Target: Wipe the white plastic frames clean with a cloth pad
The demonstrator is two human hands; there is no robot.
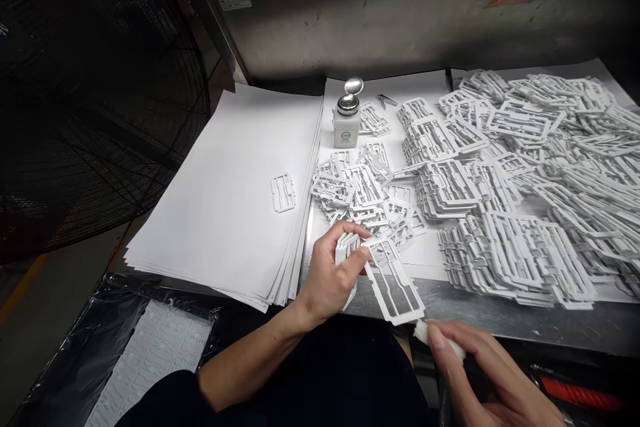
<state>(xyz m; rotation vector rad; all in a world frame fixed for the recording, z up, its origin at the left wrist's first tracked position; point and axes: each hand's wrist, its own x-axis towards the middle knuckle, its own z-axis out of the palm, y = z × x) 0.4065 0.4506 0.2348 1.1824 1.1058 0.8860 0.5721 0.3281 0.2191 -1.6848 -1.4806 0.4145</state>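
My left hand [336,275] grips several white plastic frames, and one frame [397,287] sticks out from between thumb and fingers toward the lower right. Near that frame's lower corner, my right hand [483,363] pinches a wad of white cloth or cotton [424,332]. A loose heap of white frames [367,187] lies just beyond my left hand. Behind the heap stands a white bottle [346,128] with its metal lid raised. A single frame [283,192] rests on the stacked white paper [235,167] at the left.
Large piles of white frames [520,253] cover the right side of the metal table [565,332]. A small clip-like tool [387,101] lies behind. A big fan [100,80] stands at left, above black plastic [70,353] holding grey parts [160,347]. A red object [580,392] is at lower right.
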